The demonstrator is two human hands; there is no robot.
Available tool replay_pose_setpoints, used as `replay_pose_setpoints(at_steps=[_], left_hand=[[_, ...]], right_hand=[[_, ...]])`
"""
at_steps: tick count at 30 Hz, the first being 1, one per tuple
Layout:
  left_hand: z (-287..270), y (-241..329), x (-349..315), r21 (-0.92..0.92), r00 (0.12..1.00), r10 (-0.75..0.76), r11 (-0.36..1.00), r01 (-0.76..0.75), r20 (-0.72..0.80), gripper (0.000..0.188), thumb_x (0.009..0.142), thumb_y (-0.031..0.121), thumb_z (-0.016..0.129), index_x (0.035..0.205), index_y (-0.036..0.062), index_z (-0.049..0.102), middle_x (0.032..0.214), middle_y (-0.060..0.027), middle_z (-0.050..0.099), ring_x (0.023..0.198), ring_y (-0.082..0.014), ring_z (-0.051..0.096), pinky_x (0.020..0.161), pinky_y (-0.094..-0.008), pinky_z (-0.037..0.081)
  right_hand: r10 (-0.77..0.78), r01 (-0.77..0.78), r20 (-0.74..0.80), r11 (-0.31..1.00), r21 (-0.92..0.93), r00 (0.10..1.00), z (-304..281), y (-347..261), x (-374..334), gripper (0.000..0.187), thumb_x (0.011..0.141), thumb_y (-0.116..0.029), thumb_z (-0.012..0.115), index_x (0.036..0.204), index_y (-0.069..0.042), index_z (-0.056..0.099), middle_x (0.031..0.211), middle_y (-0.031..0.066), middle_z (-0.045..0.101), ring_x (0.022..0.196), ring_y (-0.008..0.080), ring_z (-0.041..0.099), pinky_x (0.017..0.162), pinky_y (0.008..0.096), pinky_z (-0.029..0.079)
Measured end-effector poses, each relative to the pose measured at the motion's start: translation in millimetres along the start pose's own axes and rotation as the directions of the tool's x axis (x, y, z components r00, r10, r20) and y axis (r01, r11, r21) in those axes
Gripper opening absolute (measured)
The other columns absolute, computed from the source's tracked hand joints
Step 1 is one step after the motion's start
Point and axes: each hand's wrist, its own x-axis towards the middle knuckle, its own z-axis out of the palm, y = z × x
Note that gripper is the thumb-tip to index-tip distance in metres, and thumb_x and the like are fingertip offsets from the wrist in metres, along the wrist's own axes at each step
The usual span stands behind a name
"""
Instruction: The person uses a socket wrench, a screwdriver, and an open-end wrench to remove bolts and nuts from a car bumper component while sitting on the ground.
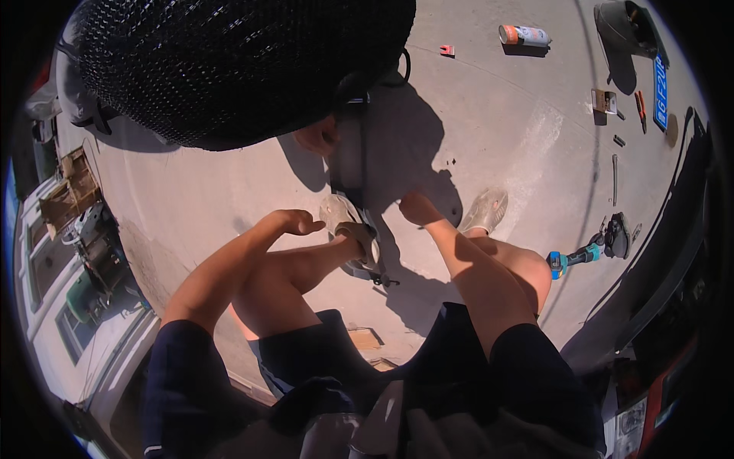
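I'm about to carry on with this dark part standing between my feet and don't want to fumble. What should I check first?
1. Left hand free: ok, open and empty.
2. Right hand grip on the dark part: cannot tell, fingers in shadow.
3. Another person's hand clear: not ok, it sits at the part's far end.
4. Cordless power tool close: ok, on the concrete by the right knee.
5. Left sandal clear: not ok, right beside the part.
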Motion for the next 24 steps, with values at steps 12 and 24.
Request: replay_pose_setpoints(at_steps=[12, 24], left_hand=[[21.1, 91.6, 320.3, -0.734, 0.609, -0.527, 0.666, -0.138, -0.593, 0.068, 0.075, 0.056, 0.066, 0.117, 0.004, 0.062, 0.111, -0.0242, 0.065, 0.11, -0.0412, 0.059, 0.094, -0.0476, 0.047], [19.5, 94.9, 334.6, -0.645, 0.407, -0.53, 0.728, -0.231, -0.744, 0.048, 0.087, 0.037, 0.059, 0.083, -0.0109, 0.068, 0.08, -0.0306, 0.065, 0.086, -0.0441, 0.065, 0.077, -0.0476, 0.052]], right_hand=[[0.636, -0.698, 0.52, 0.041, 0.715, 0.57, 169.6, -125.8, 29.6, 0.074, 0.06, -0.012, 0.067, 0.126, 0.005, 0.04, 0.123, 0.0289, 0.054, 0.112, 0.0463, 0.054, 0.093, 0.0479, 0.046], [0.825, -0.559, 0.321, -0.008, 0.829, 0.465, 116.6, -128.6, 28.2, 0.046, 0.085, -0.046, 0.062, 0.093, -0.001, 0.059, 0.085, 0.0276, 0.064, 0.087, 0.0465, 0.062, 0.073, 0.0521, 0.048]])
